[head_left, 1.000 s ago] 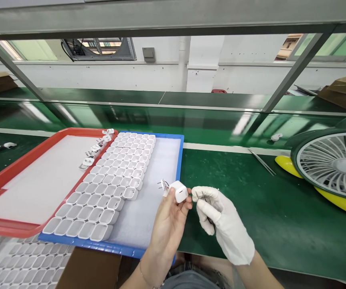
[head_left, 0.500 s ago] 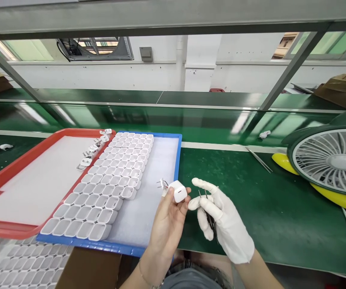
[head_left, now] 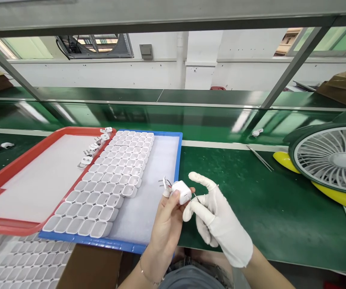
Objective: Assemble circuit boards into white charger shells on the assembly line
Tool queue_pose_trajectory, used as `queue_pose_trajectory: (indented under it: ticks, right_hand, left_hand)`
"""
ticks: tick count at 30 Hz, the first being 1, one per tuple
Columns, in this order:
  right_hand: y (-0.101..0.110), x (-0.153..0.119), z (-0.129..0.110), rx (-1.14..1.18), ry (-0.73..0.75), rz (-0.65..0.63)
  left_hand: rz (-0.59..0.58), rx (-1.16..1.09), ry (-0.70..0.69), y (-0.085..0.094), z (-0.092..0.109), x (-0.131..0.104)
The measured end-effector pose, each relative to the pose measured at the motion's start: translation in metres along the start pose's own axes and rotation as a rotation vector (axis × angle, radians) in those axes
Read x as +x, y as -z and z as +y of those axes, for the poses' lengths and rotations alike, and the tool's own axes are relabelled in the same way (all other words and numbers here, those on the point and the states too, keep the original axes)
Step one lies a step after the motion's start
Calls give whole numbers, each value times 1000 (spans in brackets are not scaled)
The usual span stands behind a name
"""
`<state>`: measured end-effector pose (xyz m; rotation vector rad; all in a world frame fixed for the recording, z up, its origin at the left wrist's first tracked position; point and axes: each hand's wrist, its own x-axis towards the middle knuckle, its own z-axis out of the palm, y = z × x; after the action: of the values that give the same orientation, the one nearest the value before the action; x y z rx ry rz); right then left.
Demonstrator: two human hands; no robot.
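My left hand [head_left: 169, 216], bare, grips a small white charger housing [head_left: 181, 192] between thumb and fingers. A white plug cap [head_left: 166, 187] with metal pins hangs beside the housing on thin dark and red wires. My right hand [head_left: 217, 218] wears a white glove and holds slim metal tweezers [head_left: 196, 197], mostly hidden by its fingers. The tweezer tips point up close to the housing's right side; whether they touch it I cannot tell. The gloved index finger is raised above the others.
A blue tray [head_left: 179, 156] bears rows of open white housings [head_left: 100, 186]. Left of it, a red tray [head_left: 10, 176] has several plug caps [head_left: 86, 160] along its edge. Another pair of tweezers [head_left: 260, 157], a white plug part [head_left: 257, 133] and a fan [head_left: 338, 160] are at right.
The housing has turned slightly in my left hand and shifted a little right. My gloved right hand has come closer to it, bringing the tweezer tips beside it.
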<state>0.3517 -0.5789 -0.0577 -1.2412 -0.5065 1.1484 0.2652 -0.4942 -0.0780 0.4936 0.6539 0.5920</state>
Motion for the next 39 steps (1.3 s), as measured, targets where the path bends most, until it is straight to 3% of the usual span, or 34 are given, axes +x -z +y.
queue_pose_trajectory:
  ticks: [21,30,34,39]
  right_hand:
    - [3,1,7,42,0,2]
    - [-4,0,9,23,3,43]
    - [-7,2,15,38,40,81]
    - [-7,1,24,-32,148,172]
  left_hand:
    - [-34,90,-81,0,-2,0]
    - [-69,198,-187,0,-4,1]
    - [-76,296,-278,3,-6,4]
    - [-136,311,-295,7,-7,4]
